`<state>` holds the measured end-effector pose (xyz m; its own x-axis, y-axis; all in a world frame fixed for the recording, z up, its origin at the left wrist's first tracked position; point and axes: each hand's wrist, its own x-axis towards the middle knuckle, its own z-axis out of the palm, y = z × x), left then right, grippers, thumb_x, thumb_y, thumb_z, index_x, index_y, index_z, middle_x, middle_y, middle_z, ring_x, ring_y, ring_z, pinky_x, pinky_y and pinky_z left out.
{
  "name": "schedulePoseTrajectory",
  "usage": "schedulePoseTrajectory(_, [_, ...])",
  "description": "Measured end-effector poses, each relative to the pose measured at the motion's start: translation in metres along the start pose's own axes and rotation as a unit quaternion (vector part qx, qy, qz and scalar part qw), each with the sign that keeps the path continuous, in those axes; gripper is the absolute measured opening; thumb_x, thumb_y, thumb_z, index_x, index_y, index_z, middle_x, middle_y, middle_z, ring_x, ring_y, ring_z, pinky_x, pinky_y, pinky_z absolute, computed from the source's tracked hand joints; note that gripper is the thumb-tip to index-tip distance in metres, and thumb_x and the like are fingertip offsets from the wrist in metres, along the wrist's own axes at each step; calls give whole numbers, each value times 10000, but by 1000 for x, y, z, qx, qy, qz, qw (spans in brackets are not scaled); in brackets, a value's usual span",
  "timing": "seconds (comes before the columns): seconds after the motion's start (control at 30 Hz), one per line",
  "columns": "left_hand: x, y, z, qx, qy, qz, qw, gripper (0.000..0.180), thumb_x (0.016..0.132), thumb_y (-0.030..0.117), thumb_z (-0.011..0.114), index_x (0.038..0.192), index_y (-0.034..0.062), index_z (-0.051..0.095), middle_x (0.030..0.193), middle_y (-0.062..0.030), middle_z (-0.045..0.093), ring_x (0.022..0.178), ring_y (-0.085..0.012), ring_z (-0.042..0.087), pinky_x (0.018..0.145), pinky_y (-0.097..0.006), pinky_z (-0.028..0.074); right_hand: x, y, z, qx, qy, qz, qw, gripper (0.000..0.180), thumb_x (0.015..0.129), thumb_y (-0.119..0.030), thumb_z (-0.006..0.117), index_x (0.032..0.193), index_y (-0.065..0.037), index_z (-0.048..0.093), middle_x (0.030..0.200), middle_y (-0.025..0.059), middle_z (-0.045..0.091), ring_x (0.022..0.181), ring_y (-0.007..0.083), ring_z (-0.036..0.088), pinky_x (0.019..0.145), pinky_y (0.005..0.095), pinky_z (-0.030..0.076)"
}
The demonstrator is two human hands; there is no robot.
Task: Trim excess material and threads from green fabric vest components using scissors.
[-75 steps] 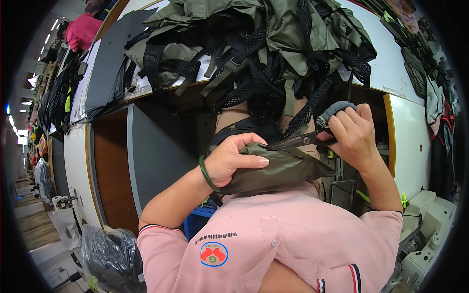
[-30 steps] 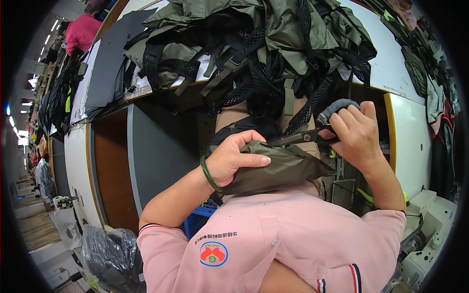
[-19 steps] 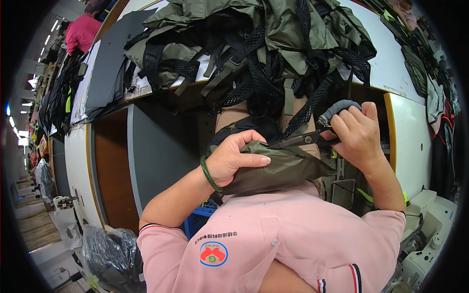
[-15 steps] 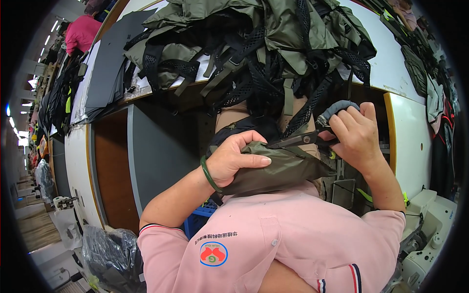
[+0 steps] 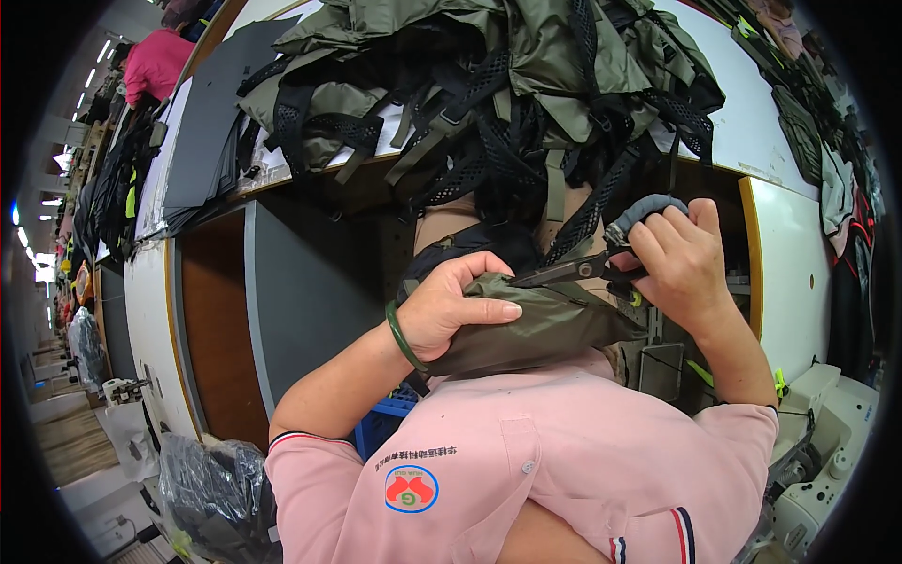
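On my lap lies an olive-green fabric piece [image 5: 545,331], bunched against my shirt. My left hand [image 5: 449,310], with a green bangle on the wrist, grips its upper left edge between thumb and fingers. My right hand [image 5: 678,258] is closed round the padded handle of a pair of scissors [image 5: 568,272]. Their dark blades point left, and the tips reach the fabric edge close to my left fingertips. Whether the tips are cutting into anything cannot be made out. Over the table edge above hang olive bags with black mesh straps [image 5: 498,103].
Dark grey sheets [image 5: 221,113] lie stacked on the white table at the left. Open shelving [image 5: 310,301] stands below it. A white sewing machine [image 5: 827,451] is at my lower right, and plastic-wrapped goods [image 5: 214,484] sit at lower left. A person in pink [image 5: 160,64] is farther off.
The scissors have turned slightly in my right hand, with the blades and pivot showing more. My left hand and the fabric stay nearly in place.
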<state>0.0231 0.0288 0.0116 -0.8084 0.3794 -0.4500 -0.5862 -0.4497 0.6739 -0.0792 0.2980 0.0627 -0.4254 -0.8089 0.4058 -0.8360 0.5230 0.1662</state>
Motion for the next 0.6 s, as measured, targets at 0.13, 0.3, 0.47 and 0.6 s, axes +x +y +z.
schedulePoseTrajectory(0.13, [0,-1,0,0,-1,0,1000,293,808,-3,771,1040,48,599,952,-32,686,850,-85,646,797,-234,523,-3,-1,3,6,-7,10,1000,308,765,-253,761,695,-127,489,639,3,443,615,187,479,676,354,333])
schedulePoseTrajectory(0.3, [-2,-2,1,39,-6,21,999,269,811,4,774,989,59,579,921,-6,655,826,-69,609,777,-228,505,-5,0,8,115,-16,99,988,374,707,-267,839,713,-89,510,647,29,499,592,219,487,655,364,351])
schedulePoseTrajectory(0.47, [1,-7,-8,325,11,331,886,249,732,-117,676,787,75,527,938,-59,623,788,-156,577,698,-261,469,-18,-13,16,521,-196,223,800,394,690,-203,886,804,-18,557,680,100,564,627,298,508,643,385,436])
schedulePoseTrajectory(0.6, [-11,5,-14,534,10,480,696,299,580,-155,642,678,79,484,967,-115,610,807,-247,569,691,-307,448,-27,-25,27,483,-193,183,834,277,713,-98,830,812,-35,579,695,86,574,678,274,521,677,361,427])
